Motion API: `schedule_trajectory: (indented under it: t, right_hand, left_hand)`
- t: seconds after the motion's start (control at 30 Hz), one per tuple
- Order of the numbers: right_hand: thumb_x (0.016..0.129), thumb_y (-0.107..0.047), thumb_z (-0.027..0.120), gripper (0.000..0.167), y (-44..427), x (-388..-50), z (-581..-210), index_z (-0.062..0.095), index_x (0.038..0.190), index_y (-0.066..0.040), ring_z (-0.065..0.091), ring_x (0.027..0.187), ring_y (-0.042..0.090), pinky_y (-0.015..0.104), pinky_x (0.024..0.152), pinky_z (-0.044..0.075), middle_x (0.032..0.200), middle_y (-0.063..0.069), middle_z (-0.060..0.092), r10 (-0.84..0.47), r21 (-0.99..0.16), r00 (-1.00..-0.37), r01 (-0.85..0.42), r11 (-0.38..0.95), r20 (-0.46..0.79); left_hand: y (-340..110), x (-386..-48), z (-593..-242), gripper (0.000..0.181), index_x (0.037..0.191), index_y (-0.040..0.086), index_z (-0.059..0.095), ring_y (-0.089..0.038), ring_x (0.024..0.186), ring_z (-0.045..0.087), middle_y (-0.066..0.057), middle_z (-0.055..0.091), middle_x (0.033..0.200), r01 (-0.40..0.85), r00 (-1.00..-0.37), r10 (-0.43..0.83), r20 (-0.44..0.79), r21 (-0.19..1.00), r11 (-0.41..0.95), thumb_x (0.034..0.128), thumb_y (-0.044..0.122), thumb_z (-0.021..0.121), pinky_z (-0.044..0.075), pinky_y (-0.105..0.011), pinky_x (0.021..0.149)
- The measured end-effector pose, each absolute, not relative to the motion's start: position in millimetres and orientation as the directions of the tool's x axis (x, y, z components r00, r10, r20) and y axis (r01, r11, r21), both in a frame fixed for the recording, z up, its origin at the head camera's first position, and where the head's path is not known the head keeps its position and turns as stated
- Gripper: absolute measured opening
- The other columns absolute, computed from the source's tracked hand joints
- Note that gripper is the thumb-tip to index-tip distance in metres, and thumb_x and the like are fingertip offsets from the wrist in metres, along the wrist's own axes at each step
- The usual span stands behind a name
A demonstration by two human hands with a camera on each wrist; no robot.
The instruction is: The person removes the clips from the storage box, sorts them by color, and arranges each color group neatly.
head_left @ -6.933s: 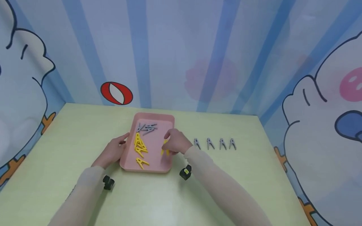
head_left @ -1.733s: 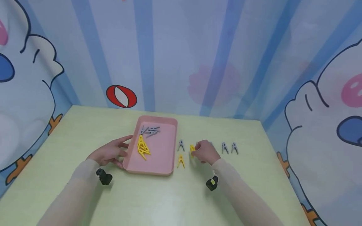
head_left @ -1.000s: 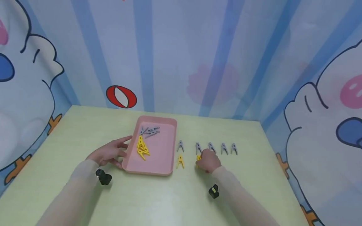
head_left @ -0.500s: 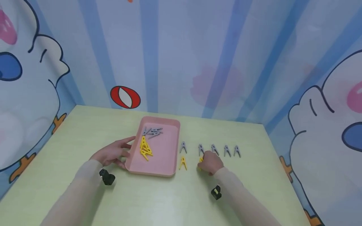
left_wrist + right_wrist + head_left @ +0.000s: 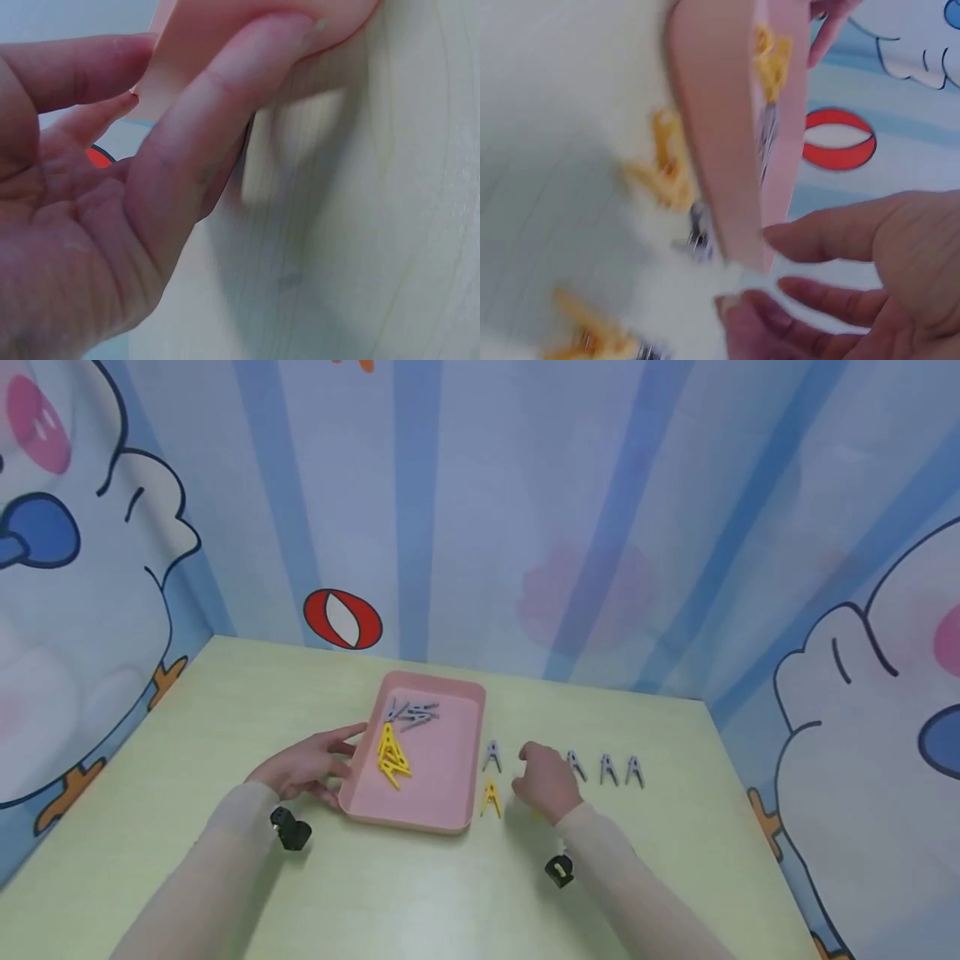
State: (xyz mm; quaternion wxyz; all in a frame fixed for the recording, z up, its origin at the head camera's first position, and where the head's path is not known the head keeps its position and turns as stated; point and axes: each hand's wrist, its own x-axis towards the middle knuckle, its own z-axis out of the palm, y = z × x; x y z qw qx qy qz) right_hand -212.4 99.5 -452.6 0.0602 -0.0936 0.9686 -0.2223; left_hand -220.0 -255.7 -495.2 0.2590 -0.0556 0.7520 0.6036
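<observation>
My left hand (image 5: 306,767) touches the left side of the pink tray (image 5: 442,777) with its fingers spread; in the left wrist view the thumb (image 5: 217,97) rests along the tray's wall. Inside the tray are grey clips (image 5: 415,714) at the far left and yellow clips (image 5: 392,756) below them. My right hand (image 5: 550,782) hovers right of the tray, fingers parted and holding nothing. It covers most of a yellow clip, seen in the right wrist view as a blurred yellow clip (image 5: 589,334). Another yellow clip (image 5: 491,797) lies beside the tray under a grey clip (image 5: 492,756).
Further grey clips stand in a row to the right: one (image 5: 576,765) beside my right hand, one (image 5: 608,769) and one (image 5: 634,772) at the end. The pale table (image 5: 420,902) meets a printed blue curtain (image 5: 480,527) at its back edge.
Since the earlier frames, my right hand has set a yellow clip on the table below the second grey clip, let go and moved up and left. The left hand has stayed at the tray.
</observation>
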Motion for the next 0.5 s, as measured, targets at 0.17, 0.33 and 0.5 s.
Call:
schedule_trajectory:
  t: [0.17,0.33,0.5]
  right_hand:
    - [0.087,-0.002,0.068,0.029,56.2,-216.5,-444.8,0.064,0.116,0.004,0.059,0.081,0.022,0.036,0.071,0.053,0.092,0.01,0.063,-0.301,-0.559,-0.948,-0.198,0.805,-0.098]
    - [0.089,-0.002,0.068,0.029,17.3,-221.8,-449.8,0.065,0.118,0.002,0.06,0.091,0.021,0.036,0.081,0.054,0.103,0.011,0.065,-0.357,-0.58,-0.922,-0.209,0.787,-0.152]
    - [0.09,-0.003,0.068,0.029,-12.4,-223.4,-455.1,0.067,0.119,-0.001,0.061,0.096,0.019,0.035,0.087,0.053,0.107,0.009,0.066,-0.396,-0.572,-0.901,-0.234,0.786,-0.175]
  left_hand:
    - [-257.5,-219.7,-493.8,0.086,0.159,0.026,0.024,-0.033,0.09,0.069,-0.025,0.027,0.153,-0.383,-0.869,0.233,-0.437,0.891,0.244,0.0883,-0.007,0.06,0.059,-0.048,0.066]
    - [-256.9,-218.1,-494.9,0.086,0.159,0.025,0.025,-0.032,0.09,0.069,-0.025,0.029,0.152,-0.379,-0.873,0.228,-0.43,0.894,0.238,0.0877,-0.007,0.061,0.059,-0.048,0.065]
    - [-257.6,-219.0,-495.5,0.086,0.159,0.026,0.026,-0.031,0.089,0.069,-0.025,0.029,0.152,-0.383,-0.876,0.205,-0.436,0.888,0.252,0.0875,-0.006,0.062,0.059,-0.047,0.065]
